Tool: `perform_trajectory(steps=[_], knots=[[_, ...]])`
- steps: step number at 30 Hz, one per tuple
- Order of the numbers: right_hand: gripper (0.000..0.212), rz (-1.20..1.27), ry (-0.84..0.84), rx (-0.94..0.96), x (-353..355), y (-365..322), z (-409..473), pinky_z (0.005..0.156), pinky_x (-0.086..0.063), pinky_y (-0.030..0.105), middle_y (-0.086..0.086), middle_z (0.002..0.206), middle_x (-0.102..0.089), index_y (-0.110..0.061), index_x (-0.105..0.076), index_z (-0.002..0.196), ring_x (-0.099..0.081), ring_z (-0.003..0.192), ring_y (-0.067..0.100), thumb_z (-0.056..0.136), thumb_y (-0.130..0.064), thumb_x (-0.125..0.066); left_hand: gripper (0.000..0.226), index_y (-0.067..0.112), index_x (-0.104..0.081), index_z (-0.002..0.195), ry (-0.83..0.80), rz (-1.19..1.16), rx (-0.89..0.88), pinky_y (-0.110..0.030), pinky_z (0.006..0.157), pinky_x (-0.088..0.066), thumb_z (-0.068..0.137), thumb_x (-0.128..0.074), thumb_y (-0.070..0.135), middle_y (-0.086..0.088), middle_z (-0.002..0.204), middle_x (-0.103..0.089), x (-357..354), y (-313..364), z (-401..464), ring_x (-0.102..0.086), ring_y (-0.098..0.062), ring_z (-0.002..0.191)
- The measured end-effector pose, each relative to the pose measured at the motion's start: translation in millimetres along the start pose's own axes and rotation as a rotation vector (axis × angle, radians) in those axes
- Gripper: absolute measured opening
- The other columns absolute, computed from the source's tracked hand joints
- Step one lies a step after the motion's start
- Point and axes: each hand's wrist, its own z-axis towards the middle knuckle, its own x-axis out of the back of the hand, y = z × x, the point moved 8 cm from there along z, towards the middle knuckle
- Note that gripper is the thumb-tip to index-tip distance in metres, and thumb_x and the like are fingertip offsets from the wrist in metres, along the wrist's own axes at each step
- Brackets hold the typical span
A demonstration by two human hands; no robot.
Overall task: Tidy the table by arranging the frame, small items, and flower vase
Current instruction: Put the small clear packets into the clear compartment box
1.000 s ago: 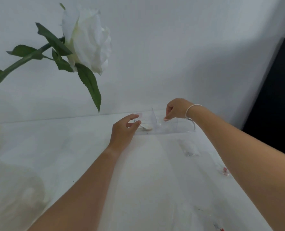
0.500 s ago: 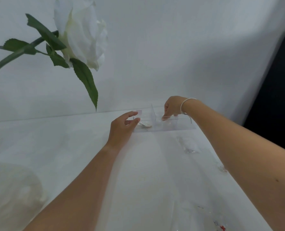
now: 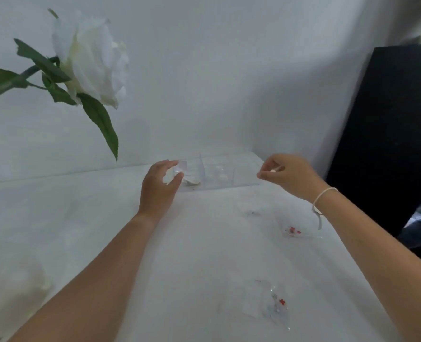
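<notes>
A clear plastic organizer box [image 3: 244, 169] with dividers lies at the far edge of the white table [image 3: 204, 255]; small pale items rest in its compartments. My left hand [image 3: 159, 186] clasps the box's left end between thumb and forefinger. My right hand [image 3: 291, 176] hovers just beyond the box's right end, fingertips pinched together; I cannot tell whether the pale speck there is an item. A white rose [image 3: 91, 62] on a green stem leans in from the left. Its vase is only a white blur [image 3: 9, 280] at the lower left.
Three small clear bags lie on the right half of the table: one with red bits [image 3: 292, 230], another near the front [image 3: 277, 304], and a faint one [image 3: 252, 212]. A black panel [image 3: 389, 144] stands at the right, past the table's edge.
My right hand has drawn back out of the box's middle compartment and moved right, past the box's end. My left hand stays at the box's left end.
</notes>
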Motion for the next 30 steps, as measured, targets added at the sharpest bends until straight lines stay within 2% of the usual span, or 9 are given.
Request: perform_trajectory(steps=[3, 5, 7, 9, 13, 18, 22, 27, 30], knots=[[0.006, -0.037, -0.117, -0.076, 1, 21, -21, 0.061, -0.035, 0.014, -0.008, 0.087, -0.061, -0.022, -0.065, 0.079, -0.049, 0.069, -0.002, 0.076, -0.023, -0.070, 0.028, 0.018, -0.063, 0.111, 0.073, 0.091, -0.053, -0.049, 0.094, -0.046, 0.083, -0.061, 0.016, -0.007, 0.120, -0.056, 6, 16, -8, -0.052, -0.026, 0.110], [0.019, -0.102, -0.233, -0.125, 0, 31, -29, 0.072, -0.037, 0.019, -0.005, 0.099, -0.059, -0.019, -0.066, 0.095, -0.051, 0.082, 0.005, 0.077, -0.024, -0.070, 0.025, 0.020, -0.065, 0.108, 0.090, 0.117, -0.113, -0.048, 0.089, -0.048, 0.083, -0.061, 0.018, -0.006, 0.115, -0.057, 3, 33, -16, -0.053, -0.026, 0.104], [0.034, -0.162, -0.366, -0.179, 0, 38, -35, 0.086, -0.035, 0.022, -0.004, 0.107, -0.053, -0.020, -0.062, 0.109, -0.049, 0.098, 0.012, 0.077, -0.027, -0.071, 0.021, 0.018, -0.067, 0.103, 0.054, 0.115, -0.231, -0.037, 0.083, -0.049, 0.082, -0.062, 0.017, -0.005, 0.106, -0.062, -10, 56, -27, -0.055, -0.021, 0.094], [0.045, -0.195, -0.496, -0.242, -2, 43, -43, 0.090, -0.034, 0.023, -0.005, 0.111, -0.050, -0.025, -0.056, 0.118, -0.047, 0.103, 0.013, 0.076, -0.032, -0.071, 0.016, 0.017, -0.069, 0.097, -0.053, 0.095, -0.294, -0.023, 0.074, -0.044, 0.082, -0.062, 0.015, -0.003, 0.099, -0.067, -30, 74, -38, -0.056, -0.016, 0.083], [0.056, -0.253, -0.645, -0.335, -5, 54, -54, 0.090, -0.040, 0.025, -0.004, 0.120, -0.047, -0.028, -0.050, 0.125, -0.049, 0.105, 0.017, 0.074, -0.031, -0.073, 0.023, 0.019, -0.067, 0.105, -0.394, 0.191, -0.176, -0.027, 0.087, -0.041, 0.084, -0.059, 0.022, -0.003, 0.110, -0.066, -84, 70, -48, -0.057, -0.020, 0.096], [0.056, -0.229, -0.679, -0.359, -10, 59, -56, 0.092, -0.047, 0.032, -0.001, 0.112, -0.044, -0.024, -0.050, 0.125, -0.051, 0.098, 0.021, 0.074, -0.020, -0.073, 0.039, 0.019, -0.058, 0.121, -0.583, 0.384, -0.098, -0.032, 0.102, -0.036, 0.085, -0.053, 0.034, -0.005, 0.130, -0.056, -118, 59, -49, -0.049, -0.024, 0.118], [0.047, -0.220, -0.665, -0.335, -13, 56, -53, 0.070, -0.045, 0.023, -0.006, 0.092, -0.047, -0.023, -0.053, 0.120, -0.051, 0.072, 0.017, 0.077, -0.014, -0.070, 0.046, 0.018, -0.054, 0.126, -0.673, 0.469, -0.048, -0.029, 0.102, -0.032, 0.083, -0.056, 0.033, -0.006, 0.133, -0.053, -128, 52, -42, -0.042, -0.025, 0.127], [0.044, -0.094, -0.608, -0.320, -12, 55, -49, 0.066, -0.045, 0.018, -0.009, 0.082, -0.048, -0.018, -0.057, 0.117, -0.052, 0.071, 0.019, 0.080, 0.003, -0.059, 0.041, 0.013, -0.056, 0.124, -0.705, 0.414, -0.041, -0.011, 0.079, -0.029, 0.083, -0.058, 0.020, -0.005, 0.111, -0.058, -131, 58, -37, -0.052, -0.020, 0.110], [0.042, 0.027, -0.550, -0.370, -8, 60, -47, 0.064, -0.047, 0.017, -0.003, 0.081, -0.053, -0.016, -0.057, 0.115, -0.054, 0.065, 0.017, 0.080, 0.007, -0.056, 0.039, 0.010, -0.058, 0.121, -0.718, 0.383, -0.013, -0.011, 0.064, -0.031, 0.082, -0.058, 0.013, -0.001, 0.094, -0.057, -130, 60, -35, -0.051, -0.013, 0.090]])
